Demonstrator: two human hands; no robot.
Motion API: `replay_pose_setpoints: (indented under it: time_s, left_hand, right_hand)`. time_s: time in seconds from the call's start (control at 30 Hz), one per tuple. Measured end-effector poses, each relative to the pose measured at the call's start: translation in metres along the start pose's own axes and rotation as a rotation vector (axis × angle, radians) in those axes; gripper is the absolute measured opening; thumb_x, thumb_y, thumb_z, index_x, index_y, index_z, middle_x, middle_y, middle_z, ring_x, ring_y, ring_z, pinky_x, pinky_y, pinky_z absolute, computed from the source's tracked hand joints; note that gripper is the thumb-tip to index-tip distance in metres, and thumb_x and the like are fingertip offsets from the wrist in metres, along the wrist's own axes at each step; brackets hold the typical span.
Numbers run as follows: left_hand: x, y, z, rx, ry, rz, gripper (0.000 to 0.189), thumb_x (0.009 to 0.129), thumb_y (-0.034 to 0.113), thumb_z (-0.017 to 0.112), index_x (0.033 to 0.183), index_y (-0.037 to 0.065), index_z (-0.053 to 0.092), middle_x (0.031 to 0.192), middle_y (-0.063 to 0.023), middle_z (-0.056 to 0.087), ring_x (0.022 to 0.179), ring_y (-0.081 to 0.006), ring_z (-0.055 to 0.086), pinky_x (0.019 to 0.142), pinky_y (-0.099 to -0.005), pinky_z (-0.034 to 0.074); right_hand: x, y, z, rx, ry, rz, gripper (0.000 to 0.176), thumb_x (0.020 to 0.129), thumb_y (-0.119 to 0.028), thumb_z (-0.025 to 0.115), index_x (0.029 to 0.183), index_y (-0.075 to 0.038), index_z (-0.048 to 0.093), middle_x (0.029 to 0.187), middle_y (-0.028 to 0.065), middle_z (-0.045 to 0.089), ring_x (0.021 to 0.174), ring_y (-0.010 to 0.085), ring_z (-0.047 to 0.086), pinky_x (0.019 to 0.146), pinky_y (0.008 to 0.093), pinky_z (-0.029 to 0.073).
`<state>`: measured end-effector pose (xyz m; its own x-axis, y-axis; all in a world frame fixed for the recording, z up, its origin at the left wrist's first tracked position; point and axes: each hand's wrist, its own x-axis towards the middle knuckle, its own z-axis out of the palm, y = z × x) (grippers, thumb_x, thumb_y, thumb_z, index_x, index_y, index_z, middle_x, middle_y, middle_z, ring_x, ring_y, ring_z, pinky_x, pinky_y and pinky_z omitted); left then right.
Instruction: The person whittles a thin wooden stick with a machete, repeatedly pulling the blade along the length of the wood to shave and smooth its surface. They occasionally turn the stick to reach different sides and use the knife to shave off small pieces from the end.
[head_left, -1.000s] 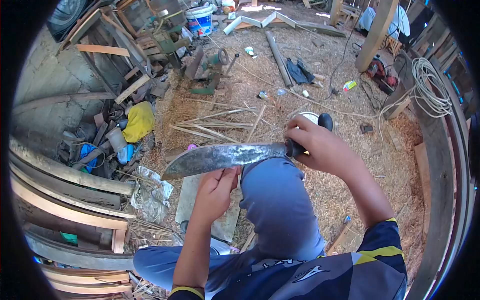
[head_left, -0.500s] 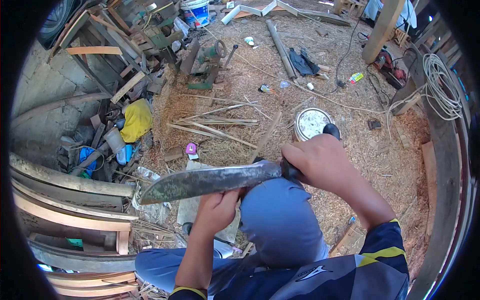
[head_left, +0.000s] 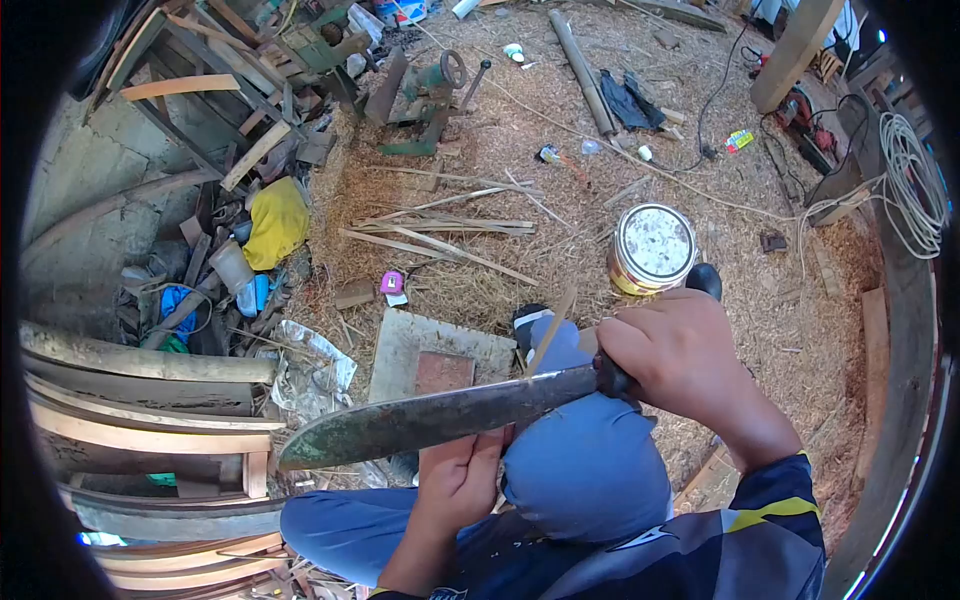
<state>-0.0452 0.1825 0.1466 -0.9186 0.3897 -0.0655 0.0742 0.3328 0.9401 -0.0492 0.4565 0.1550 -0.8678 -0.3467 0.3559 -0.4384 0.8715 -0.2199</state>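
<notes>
My right hand (head_left: 680, 345) is wrapped round the black handle of a machete (head_left: 440, 415). Its long, dark, worn blade points left, lying across in front of my bent knee (head_left: 590, 455). Just under the blade, my left hand (head_left: 465, 480) is closed, its fingertips partly hidden. A thin wooden strip (head_left: 553, 335) slants up from behind the blade, in line with the left hand's grip; the blade covers part of it.
A paint can (head_left: 655, 242) stands beyond my right hand. Several thin strips (head_left: 450, 230) lie on shavings near a pink tape measure (head_left: 392, 284). A flat board (head_left: 400, 350) lies ahead of the blade. Curved timbers (head_left: 150, 365) are at left, coiled cable (head_left: 910, 190) at right.
The machete and both hands have shifted slightly right and down in view, with the wooden strip. My view has tilted, so the floor items sit differently and more of the flat board shows.
</notes>
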Motion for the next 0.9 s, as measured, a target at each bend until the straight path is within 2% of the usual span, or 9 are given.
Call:
replay_pose_setpoints:
  time_s: [0.1, 0.2, 0.3, 0.4, 0.53, 0.67, 0.7, 0.77, 0.9]
  left_hand:
    - [-0.007, -0.008, -0.008, -0.011, -0.093, -0.011, 0.027, 0.107, 0.017, 0.055, 0.095, -0.002, 0.068, 0.075, 0.0010, 0.062, 0.062, -0.0077, 0.051, 0.056, -0.0247, 0.039]
    - [-0.014, -0.022, 0.003, -0.006, 0.024, 0.157, 0.030, 0.108, 0.021, 0.056, 0.089, -0.001, 0.064, 0.068, 0.0020, 0.057, 0.056, -0.0059, 0.046, 0.050, -0.0243, 0.033]
    - [-0.031, -0.019, -0.007, -0.091, -0.063, -0.118, 0.024, 0.108, 0.017, 0.055, 0.097, -0.002, 0.067, 0.072, -0.0090, 0.065, 0.063, -0.0192, 0.062, 0.061, -0.0324, 0.049]
    - [-0.042, -0.033, -0.006, -0.144, -0.010, -0.044, 0.032, 0.109, 0.026, 0.056, 0.090, 0.001, 0.061, 0.066, 0.0008, 0.052, 0.053, -0.0053, 0.042, 0.047, -0.0234, 0.029]
    - [-0.059, -0.040, -0.013, -0.238, -0.048, -0.139, 0.034, 0.111, 0.026, 0.053, 0.087, 0.002, 0.058, 0.065, 0.0008, 0.049, 0.053, -0.0049, 0.040, 0.046, -0.0233, 0.028]
    - [-0.047, -0.024, -0.009, -0.285, 0.015, -0.195, 0.030, 0.110, 0.020, 0.053, 0.093, -0.001, 0.066, 0.067, 0.0008, 0.055, 0.057, -0.0063, 0.047, 0.053, -0.0243, 0.035]
    - [-0.038, -0.014, -0.005, -0.288, 0.039, -0.189, 0.030, 0.110, 0.020, 0.053, 0.093, -0.001, 0.067, 0.068, 0.0004, 0.056, 0.058, -0.0068, 0.049, 0.054, -0.0248, 0.037]
    - [-0.025, -0.004, -0.004, -0.230, 0.069, -0.149, 0.030, 0.110, 0.018, 0.054, 0.094, -0.002, 0.069, 0.071, -0.0005, 0.059, 0.062, -0.0081, 0.052, 0.057, -0.0261, 0.040]
    - [-0.012, -0.005, 0.000, -0.088, 0.133, -0.056, 0.027, 0.108, 0.014, 0.057, 0.096, -0.004, 0.073, 0.079, -0.0030, 0.068, 0.069, -0.0116, 0.060, 0.064, -0.0302, 0.048]
  right_hand:
    - [-0.005, 0.001, 0.001, -0.001, 0.022, 0.021, 0.019, 0.075, -0.020, 0.069, 0.084, -0.015, 0.054, 0.064, -0.0004, 0.054, 0.058, 0.0226, 0.064, 0.052, 0.0387, 0.047]
    - [-0.009, 0.001, -0.002, -0.020, 0.021, 0.031, 0.020, 0.074, -0.020, 0.069, 0.086, -0.015, 0.055, 0.064, -0.0001, 0.054, 0.058, 0.0233, 0.064, 0.052, 0.0390, 0.047]
    - [-0.012, 0.000, -0.006, -0.024, 0.003, 0.030, 0.020, 0.075, -0.020, 0.070, 0.088, -0.014, 0.055, 0.064, 0.0003, 0.055, 0.059, 0.0239, 0.064, 0.052, 0.0398, 0.047]
    - [-0.014, 0.001, -0.005, -0.020, 0.002, 0.036, 0.019, 0.077, -0.020, 0.070, 0.088, -0.014, 0.056, 0.065, 0.0009, 0.057, 0.059, 0.0246, 0.065, 0.051, 0.0410, 0.046]
    - [-0.018, 0.000, -0.005, -0.005, 0.007, 0.059, 0.016, 0.079, -0.020, 0.069, 0.089, -0.015, 0.057, 0.065, 0.0015, 0.060, 0.059, 0.0259, 0.066, 0.051, 0.0424, 0.047]
    - [-0.015, -0.006, -0.008, -0.035, -0.020, 0.046, 0.016, 0.080, -0.020, 0.068, 0.089, -0.014, 0.057, 0.066, 0.0015, 0.062, 0.060, 0.0266, 0.067, 0.051, 0.0426, 0.048]
    - [-0.015, -0.008, -0.007, -0.040, -0.025, 0.046, 0.018, 0.077, -0.020, 0.071, 0.088, -0.014, 0.057, 0.066, 0.0017, 0.061, 0.061, 0.0268, 0.067, 0.053, 0.0431, 0.048]
    - [-0.011, -0.011, -0.003, -0.050, -0.029, 0.045, 0.024, 0.071, -0.020, 0.076, 0.084, -0.015, 0.056, 0.067, 0.0020, 0.059, 0.064, 0.0272, 0.066, 0.056, 0.0440, 0.048]
    - [-0.004, -0.017, -0.006, -0.087, -0.034, 0.027, 0.022, 0.074, -0.020, 0.075, 0.084, -0.015, 0.056, 0.066, 0.0017, 0.059, 0.063, 0.0269, 0.067, 0.056, 0.0436, 0.048]
